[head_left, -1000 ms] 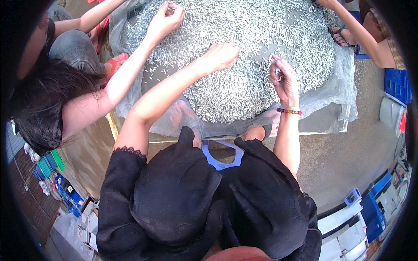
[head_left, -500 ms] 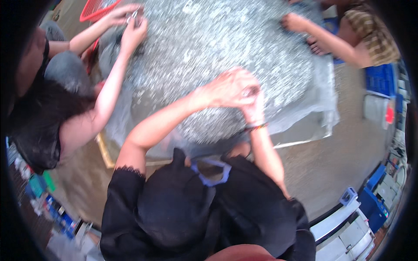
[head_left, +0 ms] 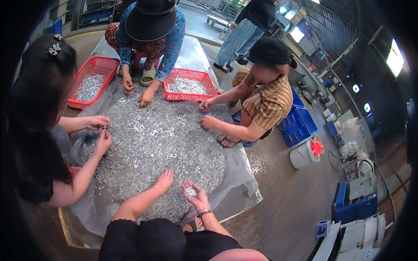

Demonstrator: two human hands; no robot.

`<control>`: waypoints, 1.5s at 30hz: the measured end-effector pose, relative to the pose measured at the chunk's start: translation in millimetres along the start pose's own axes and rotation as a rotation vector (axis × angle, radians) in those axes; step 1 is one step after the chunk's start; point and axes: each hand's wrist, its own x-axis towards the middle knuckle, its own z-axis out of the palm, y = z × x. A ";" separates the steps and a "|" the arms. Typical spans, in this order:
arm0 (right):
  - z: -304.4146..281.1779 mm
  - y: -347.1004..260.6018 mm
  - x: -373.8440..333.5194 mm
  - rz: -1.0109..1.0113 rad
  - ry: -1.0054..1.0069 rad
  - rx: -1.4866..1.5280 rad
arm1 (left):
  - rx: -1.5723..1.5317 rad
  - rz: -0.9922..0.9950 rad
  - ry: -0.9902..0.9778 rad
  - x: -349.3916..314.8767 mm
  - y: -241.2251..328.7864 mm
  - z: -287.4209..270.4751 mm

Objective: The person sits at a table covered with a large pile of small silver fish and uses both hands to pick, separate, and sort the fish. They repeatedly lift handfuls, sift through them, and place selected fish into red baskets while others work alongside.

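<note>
Nearest to us, at the near edge of a low bench (head_left: 244, 201), a person in black reaches both bare arms forward. The right hand (head_left: 199, 200), with a bead bracelet (head_left: 205, 212) at the wrist, is turned palm up, fingers loosely apart, carrying a small cluster of white hooks (head_left: 190, 191). Just beside it, the left hand (head_left: 164, 182) lies palm down with fingers close together over a broad pile of small grey and white pieces (head_left: 143, 167); we cannot tell whether it grips any. The pile spreads on a clear plastic sheet (head_left: 89, 211) across the middle of the bench.

At the left edge, a dark-haired co-worker (head_left: 39, 87) pinches something small between two hands. At the right edge, a co-worker in a checked shirt (head_left: 272, 102) holds both hands at the pile. Farther off, one in a blue patterned shirt (head_left: 174, 41) bends over it, between two red baskets (head_left: 82, 105) of white pieces. Off the right edge, on the floor, we see a white bucket (head_left: 300, 157) and blue crates (head_left: 298, 124).
</note>
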 end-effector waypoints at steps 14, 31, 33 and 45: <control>58.2 -21.6 43.0 -0.044 0.048 -0.768 | -1.128 -0.427 -0.457 -69.9 -82.1 -187.7; 56.2 111.2 54.8 -0.502 -0.402 -2.591 | -0.238 -0.177 -0.269 -79.3 -76.2 -167.8; 59.7 98.3 53.7 -0.452 -0.288 -2.464 | -0.204 -0.081 -0.054 -108.0 -62.6 -144.5; 82.4 35.3 24.4 0.026 -0.302 -0.584 | -0.360 -0.287 0.199 -111.8 -76.0 -174.1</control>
